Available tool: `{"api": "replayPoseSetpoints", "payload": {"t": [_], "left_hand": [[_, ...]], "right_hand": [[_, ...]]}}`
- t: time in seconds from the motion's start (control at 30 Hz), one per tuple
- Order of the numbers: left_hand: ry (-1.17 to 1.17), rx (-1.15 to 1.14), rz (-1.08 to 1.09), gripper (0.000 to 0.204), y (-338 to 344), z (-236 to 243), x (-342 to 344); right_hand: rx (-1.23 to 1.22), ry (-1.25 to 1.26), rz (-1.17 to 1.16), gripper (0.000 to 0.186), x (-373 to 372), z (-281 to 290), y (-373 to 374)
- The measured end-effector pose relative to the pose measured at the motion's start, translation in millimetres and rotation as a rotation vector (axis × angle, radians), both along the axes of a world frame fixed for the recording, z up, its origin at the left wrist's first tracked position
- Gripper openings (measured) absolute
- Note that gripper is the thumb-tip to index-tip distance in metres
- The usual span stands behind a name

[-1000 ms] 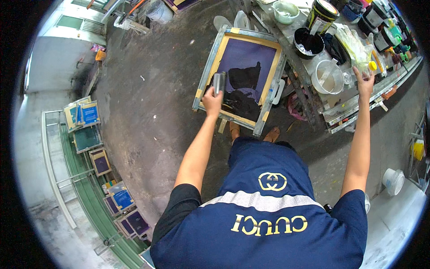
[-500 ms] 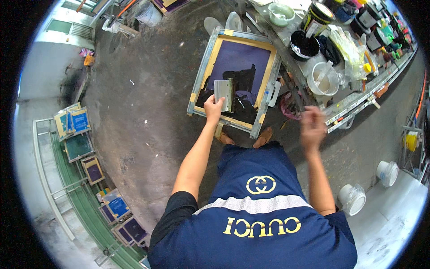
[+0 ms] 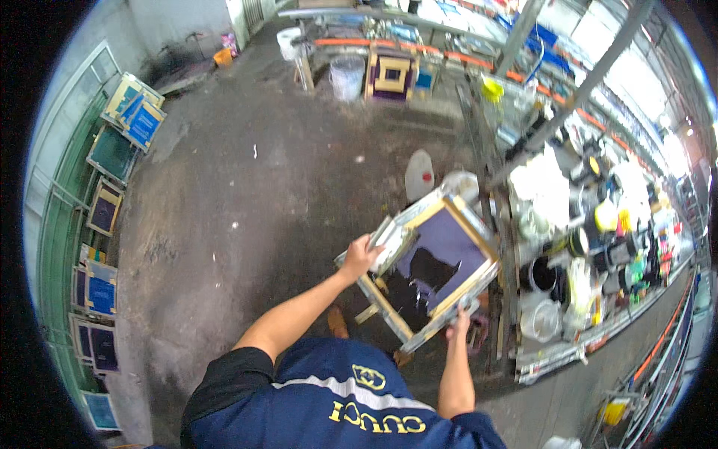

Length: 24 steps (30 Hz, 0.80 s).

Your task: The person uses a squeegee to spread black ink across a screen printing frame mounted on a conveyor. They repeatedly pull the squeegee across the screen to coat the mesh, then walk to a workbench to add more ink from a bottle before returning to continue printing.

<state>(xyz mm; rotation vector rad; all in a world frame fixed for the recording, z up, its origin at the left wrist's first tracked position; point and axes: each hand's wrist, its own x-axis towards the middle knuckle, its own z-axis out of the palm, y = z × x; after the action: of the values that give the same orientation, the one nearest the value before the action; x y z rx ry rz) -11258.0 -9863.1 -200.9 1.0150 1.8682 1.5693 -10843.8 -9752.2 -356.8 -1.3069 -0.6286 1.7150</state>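
A silk-screen printing frame [image 3: 384, 305] with purple mesh and tan-taped inner edges is tilted in front of me. Black ink lies in patches over the lower and middle mesh. My left hand [image 3: 360, 258], its fingers closed, grips a wide grey squeegee [image 3: 392, 248] over the frame's left side. Whether these fingers also hold the frame's edge is hard to tell. At the near right side of the frame, my right hand [image 3: 458, 326] has its fingers closed around the edge. Part of that grip is hidden.
A cluttered bench [image 3: 527, 368] runs along the right, with a black-ink tub [image 3: 543, 275] and a clear bucket [image 3: 541, 319]. A white jug [image 3: 419, 175] stands on the floor beyond the frame. Other screens [image 3: 99, 287] lean along the left wall. A pail [image 3: 347, 78] stands far ahead.
My view has swung up and to the right. The frame is now turned and tilted. My right hand has come from beside the bench onto the frame's edge; the squeegee has moved to its left side.
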Motion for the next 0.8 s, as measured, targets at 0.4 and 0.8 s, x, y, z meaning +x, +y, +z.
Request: {"api": "replayPoseSetpoints", "payload": {"t": [0.4, 0.8], "left_hand": [[0.335, 0.045, 0.419, 0.058, -49.8, 45.8, -256.3], [-0.386, -0.077, 0.519, 0.066, -24.3, 55.0, -475.1]], "right_hand": [[0.006, 0.05, 0.143, 0.053, -284.6, 141.6, 17.7], [0.097, 0.067, 0.511, 0.055, -574.3, 187.0, 202.4]]}}
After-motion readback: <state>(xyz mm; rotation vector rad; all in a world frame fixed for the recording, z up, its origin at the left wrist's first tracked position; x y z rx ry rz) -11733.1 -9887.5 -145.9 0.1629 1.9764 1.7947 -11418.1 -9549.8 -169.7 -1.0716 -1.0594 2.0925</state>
